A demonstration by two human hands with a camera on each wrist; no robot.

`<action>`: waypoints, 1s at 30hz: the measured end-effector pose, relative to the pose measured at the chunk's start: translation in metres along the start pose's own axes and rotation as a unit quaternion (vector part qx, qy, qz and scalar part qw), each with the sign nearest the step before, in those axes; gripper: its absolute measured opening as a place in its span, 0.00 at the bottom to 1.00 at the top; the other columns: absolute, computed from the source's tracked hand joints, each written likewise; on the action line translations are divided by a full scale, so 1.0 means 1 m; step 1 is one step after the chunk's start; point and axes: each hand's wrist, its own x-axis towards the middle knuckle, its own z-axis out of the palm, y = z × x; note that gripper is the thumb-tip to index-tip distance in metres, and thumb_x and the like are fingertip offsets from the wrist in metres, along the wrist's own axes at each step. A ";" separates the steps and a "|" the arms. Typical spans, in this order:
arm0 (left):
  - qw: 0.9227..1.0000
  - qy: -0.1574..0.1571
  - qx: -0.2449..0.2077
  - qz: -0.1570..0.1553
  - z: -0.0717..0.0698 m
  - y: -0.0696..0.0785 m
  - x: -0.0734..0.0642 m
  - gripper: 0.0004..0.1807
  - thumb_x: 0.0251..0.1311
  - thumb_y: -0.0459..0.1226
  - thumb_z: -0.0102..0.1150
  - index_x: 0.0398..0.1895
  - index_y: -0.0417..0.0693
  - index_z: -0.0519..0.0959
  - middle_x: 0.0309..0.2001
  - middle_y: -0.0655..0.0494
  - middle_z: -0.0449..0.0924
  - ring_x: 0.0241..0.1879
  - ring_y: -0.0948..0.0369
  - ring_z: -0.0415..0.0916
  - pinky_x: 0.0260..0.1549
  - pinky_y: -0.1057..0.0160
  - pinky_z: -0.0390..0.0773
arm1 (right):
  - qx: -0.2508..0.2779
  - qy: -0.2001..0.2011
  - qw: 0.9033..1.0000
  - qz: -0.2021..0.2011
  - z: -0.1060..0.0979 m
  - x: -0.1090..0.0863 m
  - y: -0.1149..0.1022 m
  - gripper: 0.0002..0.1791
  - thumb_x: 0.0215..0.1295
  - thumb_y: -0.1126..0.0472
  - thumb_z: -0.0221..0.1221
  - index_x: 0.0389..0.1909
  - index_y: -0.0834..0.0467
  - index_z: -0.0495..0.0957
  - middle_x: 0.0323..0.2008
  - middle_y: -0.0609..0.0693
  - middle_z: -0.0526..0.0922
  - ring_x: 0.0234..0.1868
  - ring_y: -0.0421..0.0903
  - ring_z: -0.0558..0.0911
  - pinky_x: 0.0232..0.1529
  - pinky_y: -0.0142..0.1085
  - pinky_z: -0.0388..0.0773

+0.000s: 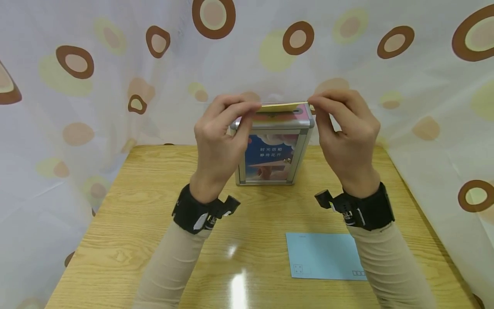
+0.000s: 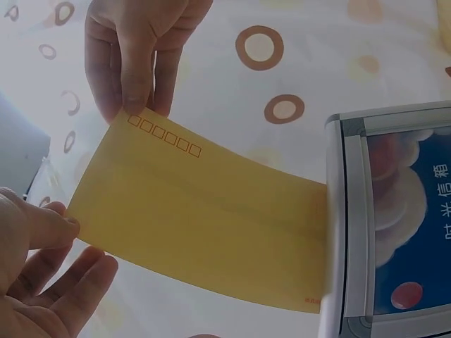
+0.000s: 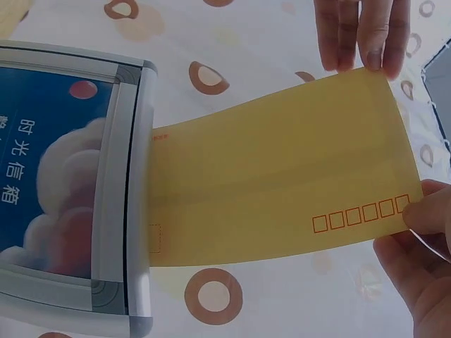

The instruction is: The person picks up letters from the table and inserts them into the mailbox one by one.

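A yellow envelope with a row of small red boxes stands upright over the top of a mailbox. Its lower edge meets the mailbox top at the slot; how deep it sits is hidden. My left hand pinches one upper corner between thumb and fingers. The opposite upper corner is pinched by my right hand. Both wrist views show the envelope slightly bowed between the hands and the box. The mailbox has a silver frame, a picture door with white characters and a small lock.
On the wooden table, a light blue envelope lies flat at the front right, partly under my right forearm. A white curtain with brown and yellow spots hangs behind and at both sides.
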 end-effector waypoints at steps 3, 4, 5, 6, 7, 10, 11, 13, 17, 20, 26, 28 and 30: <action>1.000 -0.004 0.004 -0.008 0.001 -0.003 -0.002 0.07 0.66 0.31 0.58 0.38 0.39 0.86 0.38 0.43 0.81 0.38 0.58 0.78 0.29 0.59 0.76 | 0.001 -0.006 1.000 0.001 0.002 -0.001 0.003 0.05 0.61 0.74 0.61 0.32 0.67 0.85 0.32 0.64 0.82 0.35 0.55 0.79 0.37 0.37 0.72; 1.000 -0.005 0.005 -0.011 0.001 -0.004 -0.002 0.08 0.66 0.31 0.57 0.38 0.39 0.86 0.38 0.43 0.81 0.38 0.58 0.78 0.30 0.60 0.77 | 0.001 -0.009 1.000 0.003 0.002 -0.002 0.004 0.05 0.61 0.74 0.61 0.32 0.67 0.85 0.32 0.64 0.82 0.35 0.55 0.79 0.37 0.37 0.72; 1.000 -0.007 0.005 -0.013 0.001 -0.005 -0.003 0.08 0.66 0.31 0.57 0.39 0.39 0.86 0.38 0.44 0.80 0.38 0.58 0.78 0.30 0.60 0.77 | -0.002 -0.012 1.000 0.006 0.003 -0.002 0.005 0.05 0.61 0.74 0.61 0.32 0.67 0.85 0.32 0.63 0.82 0.35 0.55 0.78 0.36 0.37 0.72; 1.000 -0.009 0.006 -0.014 0.001 -0.006 -0.003 0.08 0.66 0.31 0.56 0.39 0.39 0.86 0.38 0.44 0.80 0.38 0.58 0.78 0.31 0.60 0.77 | -0.004 -0.016 1.000 0.008 0.003 -0.003 0.006 0.05 0.62 0.74 0.61 0.33 0.67 0.85 0.32 0.63 0.82 0.34 0.55 0.78 0.36 0.38 0.71; 1.000 -0.010 0.007 -0.016 0.001 -0.006 -0.004 0.08 0.66 0.30 0.56 0.39 0.39 0.86 0.39 0.43 0.80 0.38 0.58 0.78 0.32 0.61 0.78 | -0.006 -0.020 1.000 0.011 0.004 -0.004 0.007 0.05 0.62 0.74 0.61 0.33 0.67 0.85 0.32 0.63 0.82 0.34 0.55 0.78 0.35 0.38 0.71; 1.000 -0.012 0.009 -0.020 0.002 -0.009 -0.006 0.08 0.66 0.30 0.56 0.40 0.39 0.85 0.38 0.43 0.80 0.36 0.58 0.77 0.32 0.61 0.78 | -0.017 -0.033 0.999 0.019 0.005 -0.008 0.011 0.06 0.63 0.73 0.60 0.34 0.67 0.86 0.33 0.63 0.82 0.32 0.54 0.77 0.33 0.39 0.69; 1.000 -0.014 0.009 -0.023 0.002 -0.010 -0.007 0.08 0.66 0.30 0.56 0.40 0.38 0.85 0.38 0.43 0.80 0.36 0.58 0.77 0.32 0.61 0.78 | -0.022 -0.038 0.999 0.022 0.006 -0.009 0.012 0.07 0.64 0.73 0.59 0.34 0.67 0.86 0.33 0.63 0.82 0.31 0.54 0.77 0.32 0.39 0.67; 0.999 -0.016 0.010 -0.028 0.004 -0.012 -0.009 0.08 0.66 0.30 0.56 0.40 0.38 0.85 0.38 0.43 0.80 0.36 0.58 0.76 0.33 0.61 0.78 | -0.028 -0.047 0.998 0.026 0.007 -0.011 0.016 0.07 0.65 0.73 0.58 0.35 0.67 0.86 0.34 0.63 0.83 0.29 0.53 0.75 0.30 0.40 0.65; 0.999 -0.021 0.012 -0.040 0.007 -0.015 -0.014 0.08 0.65 0.30 0.57 0.40 0.38 0.85 0.39 0.43 0.79 0.36 0.57 0.76 0.32 0.61 0.78 | -0.038 -0.074 0.996 0.034 0.007 -0.017 0.024 0.09 0.67 0.71 0.56 0.37 0.66 0.86 0.36 0.63 0.83 0.28 0.50 0.71 0.29 0.39 0.60; 0.999 -0.022 0.019 -0.044 0.009 -0.017 -0.017 0.08 0.66 0.30 0.57 0.40 0.37 0.85 0.39 0.42 0.80 0.35 0.56 0.76 0.30 0.59 0.76 | -0.046 -0.102 0.993 0.036 0.005 -0.021 0.029 0.10 0.69 0.68 0.55 0.40 0.66 0.85 0.38 0.63 0.82 0.31 0.50 0.73 0.30 0.40 0.64; 0.998 -0.026 0.027 -0.052 0.011 -0.020 -0.024 0.09 0.65 0.29 0.55 0.39 0.37 0.85 0.40 0.42 0.81 0.37 0.56 0.78 0.31 0.59 0.79 | -0.061 -0.134 0.988 0.041 0.003 -0.024 0.035 0.11 0.71 0.65 0.54 0.42 0.65 0.85 0.40 0.63 0.81 0.39 0.51 0.78 0.35 0.42 0.70; 0.998 -0.029 0.024 -0.056 0.012 -0.021 -0.026 0.09 0.65 0.28 0.54 0.39 0.36 0.85 0.40 0.42 0.81 0.38 0.56 0.78 0.32 0.59 0.79 | -0.063 -0.133 0.988 0.046 0.004 -0.025 0.036 0.11 0.70 0.66 0.55 0.41 0.65 0.85 0.39 0.64 0.80 0.38 0.51 0.77 0.34 0.42 0.69; 0.997 -0.034 0.021 -0.058 0.013 -0.023 -0.027 0.10 0.66 0.28 0.54 0.39 0.36 0.85 0.41 0.42 0.81 0.38 0.56 0.78 0.32 0.59 0.79 | -0.060 -0.127 0.989 0.056 0.004 -0.026 0.036 0.10 0.69 0.67 0.56 0.39 0.64 0.86 0.38 0.64 0.79 0.36 0.52 0.75 0.33 0.43 0.68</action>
